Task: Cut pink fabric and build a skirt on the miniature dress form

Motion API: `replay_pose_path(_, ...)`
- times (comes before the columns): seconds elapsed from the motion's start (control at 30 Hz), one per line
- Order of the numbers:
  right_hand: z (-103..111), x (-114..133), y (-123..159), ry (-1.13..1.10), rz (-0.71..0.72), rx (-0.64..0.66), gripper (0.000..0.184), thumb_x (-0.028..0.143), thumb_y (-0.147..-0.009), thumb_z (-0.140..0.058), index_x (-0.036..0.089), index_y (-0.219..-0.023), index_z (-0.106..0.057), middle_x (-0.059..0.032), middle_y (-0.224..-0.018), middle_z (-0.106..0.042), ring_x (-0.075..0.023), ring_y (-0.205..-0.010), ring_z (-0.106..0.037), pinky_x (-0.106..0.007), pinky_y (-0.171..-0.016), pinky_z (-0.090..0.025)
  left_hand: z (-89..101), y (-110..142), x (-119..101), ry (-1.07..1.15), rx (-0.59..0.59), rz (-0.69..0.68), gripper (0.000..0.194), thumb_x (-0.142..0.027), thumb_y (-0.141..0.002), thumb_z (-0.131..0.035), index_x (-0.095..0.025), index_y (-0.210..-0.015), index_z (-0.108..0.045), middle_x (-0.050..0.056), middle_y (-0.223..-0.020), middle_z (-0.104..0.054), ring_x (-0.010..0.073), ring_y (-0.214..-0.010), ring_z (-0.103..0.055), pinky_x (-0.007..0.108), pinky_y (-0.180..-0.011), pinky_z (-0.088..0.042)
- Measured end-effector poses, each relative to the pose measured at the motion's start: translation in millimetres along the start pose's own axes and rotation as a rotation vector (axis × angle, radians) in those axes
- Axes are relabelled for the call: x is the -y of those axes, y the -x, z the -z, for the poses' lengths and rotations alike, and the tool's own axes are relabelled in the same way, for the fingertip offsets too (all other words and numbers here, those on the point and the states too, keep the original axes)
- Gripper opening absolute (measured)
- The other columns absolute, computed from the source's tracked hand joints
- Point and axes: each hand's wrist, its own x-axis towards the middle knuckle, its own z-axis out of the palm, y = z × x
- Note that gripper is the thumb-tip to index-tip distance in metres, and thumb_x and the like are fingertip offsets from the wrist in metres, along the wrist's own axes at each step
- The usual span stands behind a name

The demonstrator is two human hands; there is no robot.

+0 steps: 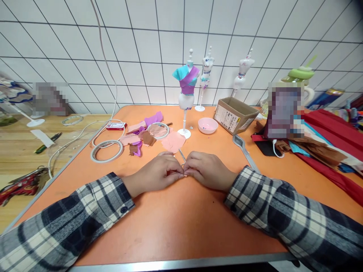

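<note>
Intently, a person is working at an orange table [147,230], where a wrapped form [187,88] is standing beyond the left hand [160,172] and right hand [208,170]. A forward nudge could be toppling that narrow-stemmed form. Peach paper [172,142] is lying beside its base, where the nearby tip of a slim metal tool [182,155] could be snagging it; who is gripping the tool, one cannot tell. Both hands' fingertips are pinching, apparently, a tiny scrap [185,175] low over the table; uneven pulling could be tearing it, a loose pinch dropping it.
</note>
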Motion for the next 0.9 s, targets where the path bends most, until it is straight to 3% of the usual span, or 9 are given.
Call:
replay_pose_path(0.13, -1, 0, 0, 0.048, 0.053, -0.013, 0.015, 0.027, -0.095, -0.053, 0.022, -0.09, -0.067, -0.0017, -0.091, -0.064, -0.0139, -0.082, -0.057, -0.026, -0.064, -0.035, -1.6, 0, 3, 0.083, 0.022, 0.052, 0.018, -0.024, -0.09, -0.055, -0.019, -0.083, -0.071, 0.001, -0.069, -0.066, 0.0136, -0.069, -0.059, 0.027, -0.072, -0.043)
replay_pose_path(0.3, -3, 4, 4, 0.253, 0.226, -0.075, 0.025, 0.031, -0.099, -0.046, 0.019, -0.092, -0.067, -0.0046, -0.092, -0.066, -0.0162, -0.079, -0.056, -0.029, -0.062, -0.035, -0.1, 0, 1, 0.118, 0.004, 0.095, 0.016, -0.021, -0.085, -0.056, -0.017, -0.075, -0.069, 0.0, -0.062, -0.061, 0.0123, -0.063, -0.056, 0.024, -0.066, -0.043)
replay_pose_path(0.4, -2, 7, 6, 0.273, 0.31, -0.148, 0.023, 0.026, -0.099, -0.045, 0.02, -0.093, -0.067, -0.0047, -0.095, -0.068, -0.0167, -0.08, -0.056, -0.03, -0.065, -0.039, 1.6, -1, -3, 0.17, -0.037, 0.2, 0.015, -0.021, -0.083, -0.057, -0.016, -0.073, -0.068, 0.001, -0.065, -0.064, 0.0127, -0.065, -0.058, 0.023, -0.064, -0.044)
replay_pose_path(0.5, 1, 8, 4, 0.049, 0.188, -0.329, 0.019, 0.023, -0.096, -0.048, 0.02, -0.104, -0.065, -0.0069, -0.104, -0.067, -0.0174, -0.09, -0.059, -0.03, -0.078, -0.045, 4.2, -1, -9, 0.328, -0.076, 0.397, 0.021, -0.032, -0.086, -0.058, -0.016, -0.077, -0.068, 0.001, -0.071, -0.067, 0.0119, -0.06, -0.058, 0.022, -0.057, -0.044)
replay_pose_path(0.57, 3, 7, 2, -0.119, 0.071, -0.378, 0.024, 0.025, -0.095, -0.05, 0.019, -0.116, -0.061, -0.0087, -0.109, -0.066, -0.0188, -0.097, -0.059, -0.032, -0.084, -0.046, 5.6, -1, -14, 0.394, -0.104, 0.461, 0.025, -0.037, -0.087, -0.058, -0.016, -0.079, -0.067, 0.001, -0.072, -0.068, 0.0111, -0.058, -0.058, 0.022, -0.055, -0.045)
replay_pose_path(0.63, 3, 6, 0, -0.236, -0.011, -0.334, 0.029, 0.028, -0.093, -0.054, 0.018, -0.119, -0.058, -0.0089, -0.109, -0.067, -0.0193, -0.094, -0.059, -0.034, -0.083, -0.047, 6.0, -1, -16, 0.394, -0.134, 0.448, 0.024, -0.036, -0.087, -0.059, -0.016, -0.078, -0.068, 0.001, -0.074, -0.069, 0.0117, -0.061, -0.059, 0.022, -0.058, -0.047)
replay_pose_path(0.77, 2, 5, -4, -0.362, -0.145, -0.195, 0.018, 0.031, -0.088, -0.061, 0.018, -0.099, -0.064, -0.0047, -0.091, -0.068, -0.0166, -0.08, -0.058, -0.03, -0.074, -0.046, 3.8, 0, -14, 0.331, -0.188, 0.399, 0.019, -0.031, -0.085, -0.059, -0.016, -0.076, -0.068, 0.002, -0.076, -0.07, 0.0133, -0.069, -0.063, 0.022, -0.062, -0.049)
replay_pose_path(0.9, 1, 5, -4, -0.372, -0.106, -0.142, 0.009, 0.025, -0.086, -0.061, 0.019, -0.09, -0.067, -0.0028, -0.084, -0.068, -0.0155, -0.076, -0.057, -0.03, -0.074, -0.044, 2.7, 0, -9, 0.291, -0.187, 0.374, 0.017, -0.03, -0.083, -0.061, -0.016, -0.076, -0.068, 0.003, -0.077, -0.071, 0.0142, -0.071, -0.065, 0.024, -0.068, -0.05)
